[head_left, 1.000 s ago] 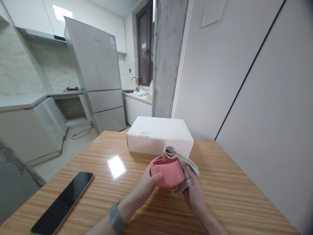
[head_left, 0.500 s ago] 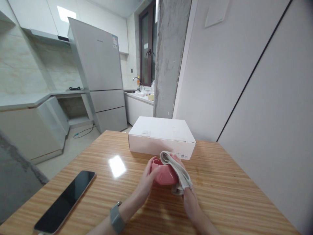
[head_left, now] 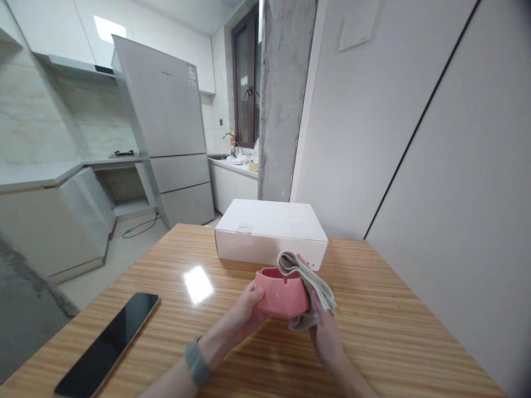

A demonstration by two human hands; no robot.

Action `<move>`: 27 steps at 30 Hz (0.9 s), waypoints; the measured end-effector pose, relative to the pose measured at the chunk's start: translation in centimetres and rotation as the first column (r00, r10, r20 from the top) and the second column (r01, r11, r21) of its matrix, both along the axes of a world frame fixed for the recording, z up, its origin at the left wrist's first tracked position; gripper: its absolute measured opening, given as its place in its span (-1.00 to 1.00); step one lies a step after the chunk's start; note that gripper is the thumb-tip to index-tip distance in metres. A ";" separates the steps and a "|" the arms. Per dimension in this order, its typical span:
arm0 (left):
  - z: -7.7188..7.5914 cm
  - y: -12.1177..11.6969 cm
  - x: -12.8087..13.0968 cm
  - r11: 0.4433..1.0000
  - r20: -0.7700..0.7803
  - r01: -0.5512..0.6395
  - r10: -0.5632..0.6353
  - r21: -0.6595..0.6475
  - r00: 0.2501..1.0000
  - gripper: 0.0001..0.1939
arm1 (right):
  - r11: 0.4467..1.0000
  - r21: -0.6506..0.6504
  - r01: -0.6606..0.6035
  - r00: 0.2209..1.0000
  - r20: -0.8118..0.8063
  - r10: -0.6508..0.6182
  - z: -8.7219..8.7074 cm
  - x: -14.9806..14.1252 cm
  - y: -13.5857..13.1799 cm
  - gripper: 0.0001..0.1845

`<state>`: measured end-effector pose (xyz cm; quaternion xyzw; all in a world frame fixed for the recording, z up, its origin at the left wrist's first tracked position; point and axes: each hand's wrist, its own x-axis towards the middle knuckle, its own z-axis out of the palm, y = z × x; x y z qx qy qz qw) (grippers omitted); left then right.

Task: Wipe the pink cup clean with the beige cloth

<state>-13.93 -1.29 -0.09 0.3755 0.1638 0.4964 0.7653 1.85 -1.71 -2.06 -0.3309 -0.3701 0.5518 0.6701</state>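
A pink, glossy, faceted ashtray (head_left: pixel 282 298) with a notched rim is held up over the wooden table (head_left: pixel 373 331), close in front of the white box. My left hand (head_left: pixel 248 310) grips its left side, thumb on the outer wall. Folded in my right hand (head_left: pixel 326 331) is a grey-beige cloth (head_left: pixel 315 284), which drapes over the ashtray's right rim and wall. Fingers of the right hand are partly hidden behind the cloth.
A white cardboard box (head_left: pixel 271 229) sits on the table just beyond my hands. At the left lies a dark-screened phone (head_left: pixel 110 342). A wall panel (head_left: pixel 435 182) runs along the right side; a fridge (head_left: pixel 161 110) stands further back.
The ashtray has turned and shifted slightly right, so more of its front wall and rim notch shows. The cloth and right hand have moved a little right with it.
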 end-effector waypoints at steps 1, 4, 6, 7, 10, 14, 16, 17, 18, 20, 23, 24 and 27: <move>0.0 -0.1 0.1 1.000 -0.007 -0.019 0.019 -0.002 1.000 -0.37 | 1.000 0.013 0.006 1.000 -0.012 -0.005 0.7 -0.2 0.0 -0.57; 0.0 -0.1 0.4 0.990 -0.055 -0.143 0.143 0.004 0.988 -0.42 | 0.996 -0.039 -0.080 0.996 -0.051 0.078 2.3 -0.7 0.3 -0.54; -0.2 0.1 0.5 0.980 -0.088 -0.201 0.200 0.003 0.976 -0.43 | 0.987 -0.068 -0.147 0.987 -0.074 0.141 2.7 -0.7 0.4 -0.54; -0.3 0.1 0.5 0.976 -0.101 -0.217 0.216 0.000 0.971 -0.43 | 0.983 -0.069 -0.171 0.982 -0.089 0.164 2.8 -0.8 0.5 -0.55; -0.5 0.3 0.6 0.964 -0.143 -0.265 0.263 0.003 0.954 -0.41 | 0.976 -0.047 -0.212 0.970 -0.134 0.204 2.8 -0.8 0.7 -0.56; -0.6 0.5 0.8 0.929 -0.190 -0.370 0.366 0.016 0.911 -0.45 | 0.984 -0.082 -0.156 0.981 -0.126 0.145 2.4 -0.9 0.6 -0.53; -0.5 0.7 0.8 0.906 -0.203 -0.423 0.415 0.005 0.887 -0.50 | 0.988 -0.139 -0.067 0.996 -0.073 0.058 1.6 -0.8 0.4 -0.54; -0.4 0.7 0.8 0.896 -0.208 -0.443 0.434 0.002 0.877 -0.51 | 0.988 -0.156 -0.019 0.999 -0.034 0.014 1.1 -0.7 0.2 -0.55; -0.4 0.8 0.7 0.890 -0.212 -0.456 0.447 0.005 0.869 -0.52 | 0.988 -0.154 0.031 0.999 0.016 -0.029 0.6 -0.7 0.0 -0.58; -0.4 0.8 0.6 0.879 -0.228 -0.476 0.469 0.024 0.853 -0.51 | 0.992 -0.103 0.072 0.993 0.105 -0.061 -0.3 -0.5 -0.4 -0.65; -0.7 0.6 0.5 0.849 -0.291 -0.526 0.513 0.038 0.807 -0.47 | 0.999 0.015 0.030 0.982 0.188 -0.032 -1.1 -0.1 -0.7 -0.69; -0.8 0.6 0.6 0.844 -0.295 -0.535 0.516 0.019 0.804 -0.49 | 0.999 0.040 0.013 0.978 0.206 -0.022 -1.2 0.1 -0.6 -0.70; -0.8 0.5 0.6 0.861 -0.228 -0.499 0.469 -0.096 0.853 -0.57 | 0.999 -0.025 0.047 0.985 0.169 -0.042 -1.2 0.6 -0.1 -0.78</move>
